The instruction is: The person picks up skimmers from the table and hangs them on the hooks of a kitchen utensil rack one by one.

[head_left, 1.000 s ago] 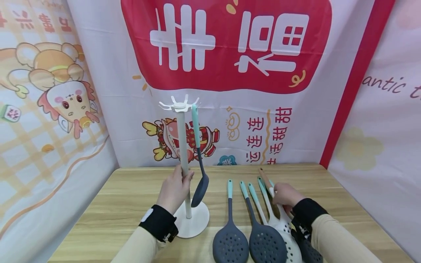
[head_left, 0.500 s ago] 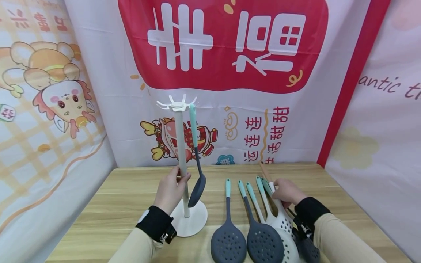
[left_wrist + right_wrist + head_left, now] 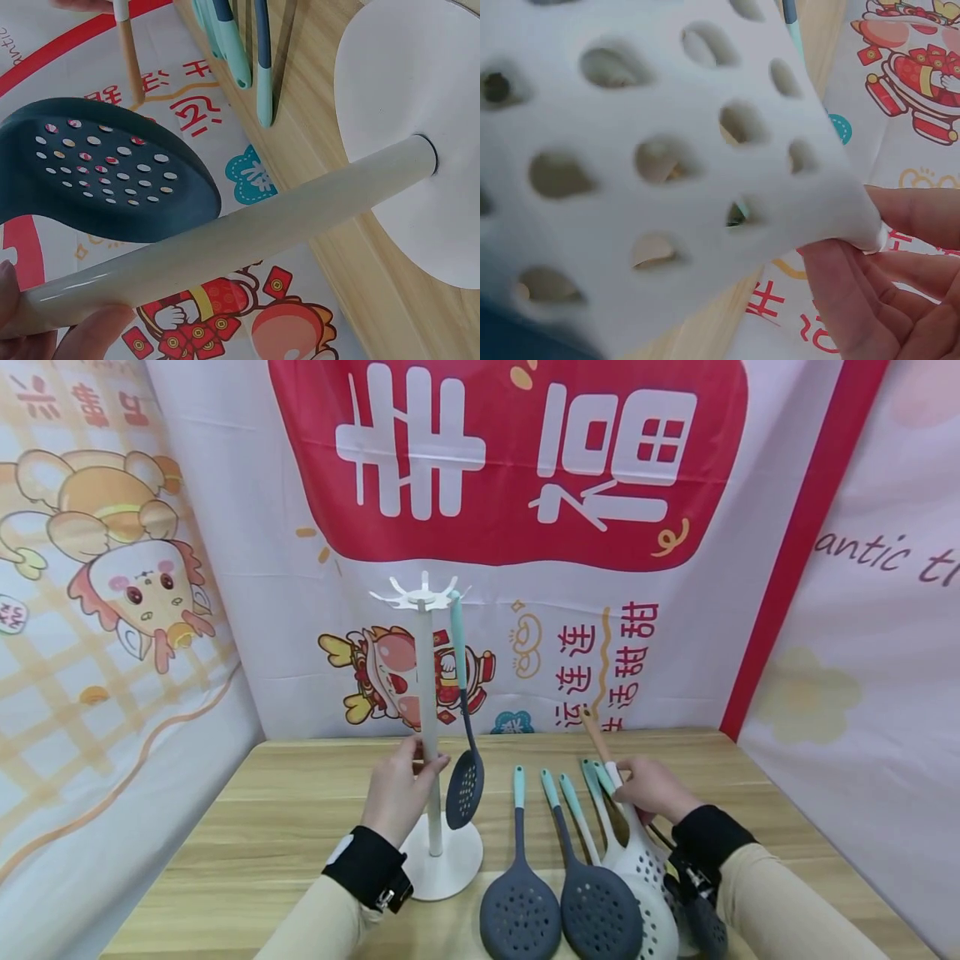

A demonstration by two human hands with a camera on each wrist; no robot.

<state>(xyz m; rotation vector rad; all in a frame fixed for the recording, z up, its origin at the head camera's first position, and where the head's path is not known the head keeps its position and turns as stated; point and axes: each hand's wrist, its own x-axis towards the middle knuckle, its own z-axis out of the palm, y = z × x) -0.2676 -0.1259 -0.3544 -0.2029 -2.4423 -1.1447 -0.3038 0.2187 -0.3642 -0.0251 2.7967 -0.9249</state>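
A person's left hand (image 3: 401,789) steadies the white pole (image 3: 426,693) of a utensil stand, thumb and fingers curled around it, while the right hand (image 3: 656,789) pinches the neck of a wooden-ended white skimmer (image 3: 648,864), whose perforated head is low at the near right of the table (image 3: 300,827). Crowding looks the likeliest trouble: that head overlaps a white turner (image 3: 662,927) and sits close to a dark perforated utensil (image 3: 708,927), so a careless lift could drag either askew. Held at its slim neck, the skimmer might also twist, its broad head pulling against a narrow pinch. On the stand, a dark skimmer (image 3: 465,789) hangs at the right side of the hook crown (image 3: 422,600); a jolt or quick turn could set it swinging into the pole or off its hook. Its one-sided weight might tip the stand if bumped, though the round base (image 3: 450,877) looks broad.
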